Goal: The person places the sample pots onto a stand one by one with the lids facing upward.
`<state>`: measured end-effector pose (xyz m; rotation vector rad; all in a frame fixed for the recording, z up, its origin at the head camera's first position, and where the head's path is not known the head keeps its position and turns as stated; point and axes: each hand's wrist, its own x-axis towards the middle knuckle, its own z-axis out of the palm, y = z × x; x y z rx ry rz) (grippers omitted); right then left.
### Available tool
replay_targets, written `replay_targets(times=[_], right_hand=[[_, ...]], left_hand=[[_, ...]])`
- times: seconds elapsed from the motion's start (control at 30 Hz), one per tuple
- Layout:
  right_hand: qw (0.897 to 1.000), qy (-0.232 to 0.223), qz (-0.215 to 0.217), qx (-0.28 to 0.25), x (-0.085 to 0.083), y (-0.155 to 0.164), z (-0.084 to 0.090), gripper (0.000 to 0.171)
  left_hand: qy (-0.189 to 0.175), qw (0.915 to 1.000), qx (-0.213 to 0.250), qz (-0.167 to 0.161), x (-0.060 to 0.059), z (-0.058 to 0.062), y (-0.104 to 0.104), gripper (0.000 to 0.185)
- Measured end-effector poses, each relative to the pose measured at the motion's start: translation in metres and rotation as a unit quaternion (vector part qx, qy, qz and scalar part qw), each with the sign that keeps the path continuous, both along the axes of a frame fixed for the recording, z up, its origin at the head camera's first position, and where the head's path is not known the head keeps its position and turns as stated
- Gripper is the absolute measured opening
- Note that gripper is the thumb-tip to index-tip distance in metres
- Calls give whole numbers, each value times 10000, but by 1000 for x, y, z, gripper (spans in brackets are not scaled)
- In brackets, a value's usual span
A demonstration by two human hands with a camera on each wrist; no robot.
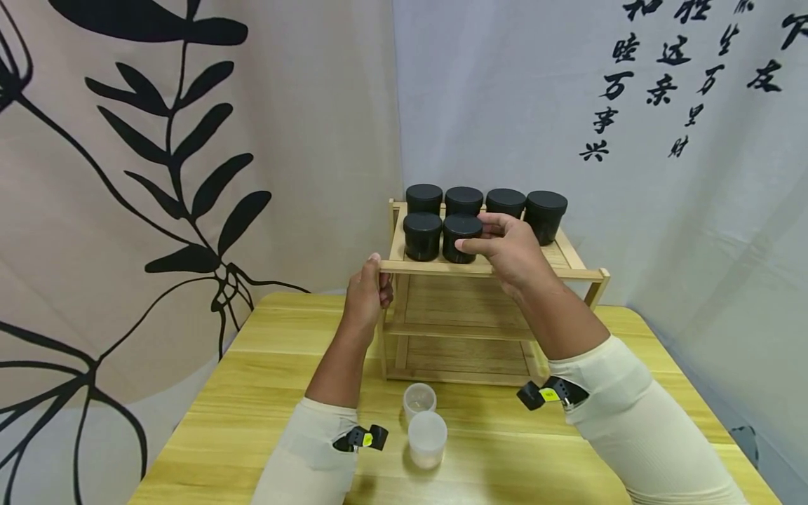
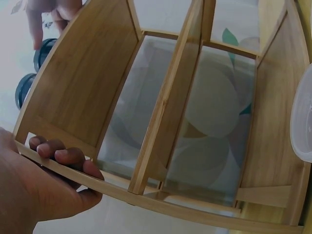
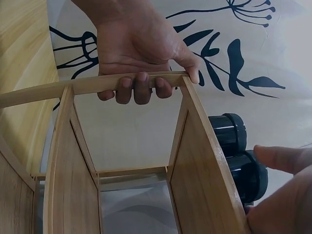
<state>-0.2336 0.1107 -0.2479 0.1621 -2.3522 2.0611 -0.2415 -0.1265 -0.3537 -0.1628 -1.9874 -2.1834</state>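
Note:
A three-tier wooden rack [image 1: 492, 330] stands on the table. My left hand [image 1: 366, 298] grips its left front upright near the top; in the left wrist view the fingers [image 2: 66, 155] curl round the wooden bar. On the top tier, my right hand [image 1: 517, 256] holds a black lidded jar [image 1: 461, 242] between thumb and fingers, at the front row. Beside it on the left is another black jar [image 1: 421, 238]. In the right wrist view, the right thumb [image 3: 273, 157] lies against the jar [image 3: 247, 175]. Part of that jar is hidden behind the hand.
Several more black jars [image 1: 424, 198] form the back row of the top tier. Two translucent plastic cups [image 1: 427, 438] stand on the yellow wooden table [image 1: 252, 428] in front of the rack. Patterned cloth [image 1: 315, 140] hangs behind.

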Motion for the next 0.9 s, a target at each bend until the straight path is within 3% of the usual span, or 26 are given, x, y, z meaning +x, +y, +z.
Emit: replay_targets(times=[0.3,0.9], right_hand=[[9964,396,-298,681,18,7,-6,89],[9835,1492,-768,673,39,5,-14,92]], left_hand=[[-31,10000,-28,-13,1,1,1,51],[3,10000,-62,-9,2,2,-2,51]])
